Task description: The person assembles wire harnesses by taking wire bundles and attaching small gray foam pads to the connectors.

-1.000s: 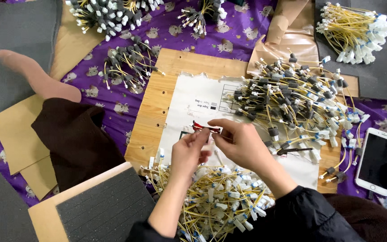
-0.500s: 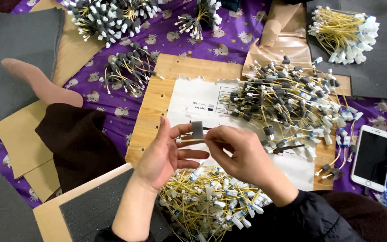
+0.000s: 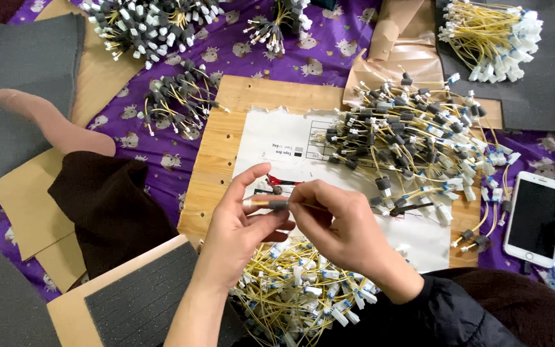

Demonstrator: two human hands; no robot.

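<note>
Head view: since half a second ago the left hand (image 3: pixel 242 222) has turned palm-in and closed to a narrow pinch; the grey sleeve (image 3: pixel 278 205), then held up flat, now sits on the wire (image 3: pixel 261 203) between both hands, just below the white sheet (image 3: pixel 277 144) on the board (image 3: pixel 213 167). Right hand (image 3: pixel 335 225) is pinched narrow on the wire's other end beside the sleeve. A loose yellow pile (image 3: pixel 303 295) lies below the board's near edge; a sleeved heap (image 3: pixel 412 141) covers the board's right side; a phone (image 3: pixel 534 218) lies right of the board. Judgement: keep the wire taut and straight, slide the sleeve squarely, fingertips close to it.
</note>
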